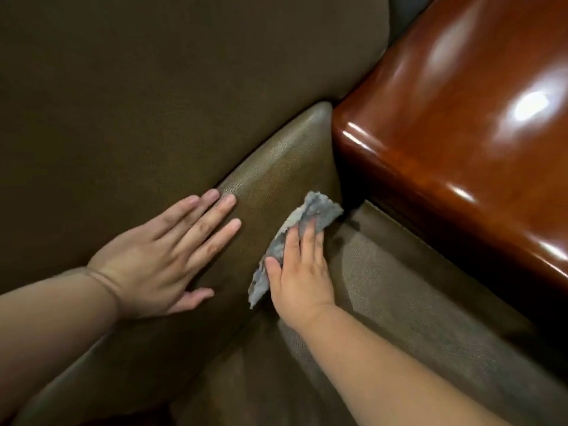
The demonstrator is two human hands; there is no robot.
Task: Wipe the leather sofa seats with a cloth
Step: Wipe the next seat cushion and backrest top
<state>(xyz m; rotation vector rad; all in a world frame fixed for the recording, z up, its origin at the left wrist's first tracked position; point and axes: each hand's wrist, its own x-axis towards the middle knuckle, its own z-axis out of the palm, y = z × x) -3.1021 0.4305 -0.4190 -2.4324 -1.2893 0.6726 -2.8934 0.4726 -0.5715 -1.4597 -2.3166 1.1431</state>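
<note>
A brown leather seat cushion [282, 167] is tilted up at the middle of the view, with the sofa back [153, 87] behind it. My left hand [163, 256] lies flat with straight fingers on the cushion's top face. My right hand [301, 272] presses a grey cloth [319, 207] against the cushion's side face, fingers fairly straight over the cloth. The cloth sticks out above the fingertips and below the thumb. The greyish sofa base [415, 296] under the cushion is exposed to the right.
A glossy reddish-brown wooden armrest [461, 118] runs along the right side, close to the cloth's upper end. A dark gap [350, 192] separates it from the cushion.
</note>
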